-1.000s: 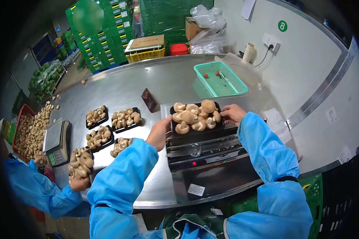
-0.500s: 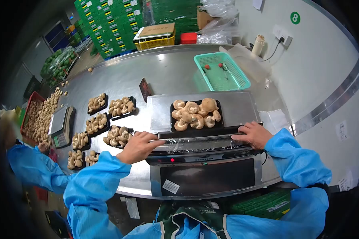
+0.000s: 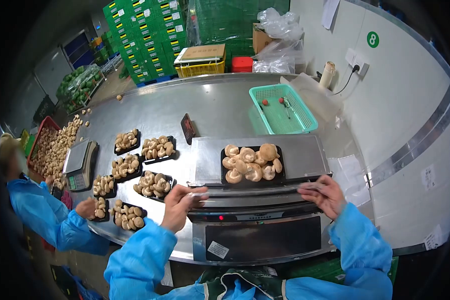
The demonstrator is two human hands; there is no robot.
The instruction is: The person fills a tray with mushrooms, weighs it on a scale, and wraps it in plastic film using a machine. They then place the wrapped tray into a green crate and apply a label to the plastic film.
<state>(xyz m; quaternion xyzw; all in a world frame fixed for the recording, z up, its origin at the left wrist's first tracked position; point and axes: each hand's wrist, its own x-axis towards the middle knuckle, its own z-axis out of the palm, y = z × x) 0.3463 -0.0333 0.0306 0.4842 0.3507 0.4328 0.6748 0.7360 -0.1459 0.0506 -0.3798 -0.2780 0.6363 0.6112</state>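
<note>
You face a curved stainless-steel table [image 3: 150, 107] against a white wall [image 3: 400, 95] bearing a green round number sign [image 3: 373, 39] and a power socket [image 3: 357, 62]. Behind it, stacked green crates [image 3: 145, 40] fill the room.

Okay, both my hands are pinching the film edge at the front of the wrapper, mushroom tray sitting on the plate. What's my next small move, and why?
Probably draw the cling film up and away from you over the mushroom tray. Your left hand and right hand each grip an end of the film, stretched just in front of the tray, and the mushrooms look uncovered.
</note>
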